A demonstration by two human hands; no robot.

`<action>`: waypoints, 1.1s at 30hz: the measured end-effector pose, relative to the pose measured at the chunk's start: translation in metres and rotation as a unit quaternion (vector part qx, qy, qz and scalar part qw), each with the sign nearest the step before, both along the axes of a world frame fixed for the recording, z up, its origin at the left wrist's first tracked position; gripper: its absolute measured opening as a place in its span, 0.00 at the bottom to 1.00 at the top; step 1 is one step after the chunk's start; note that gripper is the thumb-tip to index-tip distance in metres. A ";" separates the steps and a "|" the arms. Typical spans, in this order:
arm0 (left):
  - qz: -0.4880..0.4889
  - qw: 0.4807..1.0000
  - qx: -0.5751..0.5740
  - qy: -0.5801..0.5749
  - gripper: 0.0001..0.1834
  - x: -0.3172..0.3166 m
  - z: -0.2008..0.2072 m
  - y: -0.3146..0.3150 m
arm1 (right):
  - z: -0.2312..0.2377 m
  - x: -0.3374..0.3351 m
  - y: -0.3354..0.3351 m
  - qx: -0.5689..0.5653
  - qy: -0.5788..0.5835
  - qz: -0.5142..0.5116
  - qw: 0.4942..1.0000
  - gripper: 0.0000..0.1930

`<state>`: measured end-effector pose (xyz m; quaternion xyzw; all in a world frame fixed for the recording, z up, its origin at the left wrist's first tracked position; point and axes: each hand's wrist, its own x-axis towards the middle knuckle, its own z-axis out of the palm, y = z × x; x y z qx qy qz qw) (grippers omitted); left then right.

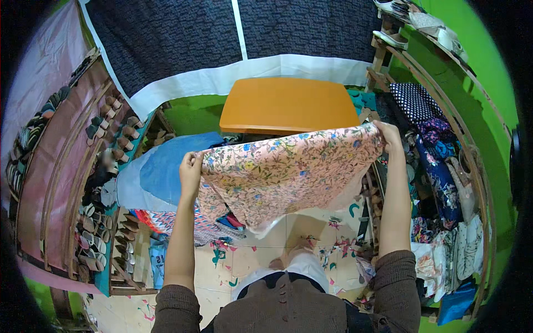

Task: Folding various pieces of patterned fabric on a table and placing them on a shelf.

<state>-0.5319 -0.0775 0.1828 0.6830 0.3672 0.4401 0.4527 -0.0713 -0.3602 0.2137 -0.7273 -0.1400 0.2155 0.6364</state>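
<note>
A pink floral cloth [288,177] hangs stretched between my two hands, its top edge pulled fairly straight. My left hand [191,169] pinches the cloth's upper left corner, fingers closed. At the upper right corner my right hand [388,136] grips the fabric, raised higher than the left. The lower part of the cloth drapes loosely above the floor, with a paler underside showing along its bottom edge. Blue and light-blue fabric [172,166] lies just behind my left hand. Beyond the cloth stands an orange-brown table [288,105], its lower part hidden.
Wooden racks with several shoes [100,233] line the left. On the right, a shelf holds folded fabrics [438,161] and a blue packet [457,304]. Coloured scraps [222,250] litter the tiled floor [211,283]. Dark curtains [311,33] with white borders hang at the back.
</note>
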 end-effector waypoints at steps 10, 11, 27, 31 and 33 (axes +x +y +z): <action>-0.004 0.985 -0.083 -0.153 0.10 0.075 -0.004 0.027 | -0.019 0.122 0.021 -0.383 -0.324 0.176 0.847 0.09; 0.015 0.985 -0.070 -0.157 0.10 0.086 -0.002 0.029 | -0.021 0.132 0.023 -0.384 -0.327 0.173 0.846 0.09; 0.028 0.998 0.003 -0.054 0.19 0.180 0.010 0.073 | 0.008 0.207 0.109 -0.010 -0.259 0.129 0.957 0.19; 0.047 0.998 0.045 0.023 0.15 0.204 0.017 0.118 | 0.018 0.233 0.152 -0.090 -0.431 0.064 0.895 0.18; 0.083 0.989 0.106 0.066 0.10 0.229 0.026 0.137 | 0.020 0.250 0.179 -0.125 -0.553 0.000 0.824 0.14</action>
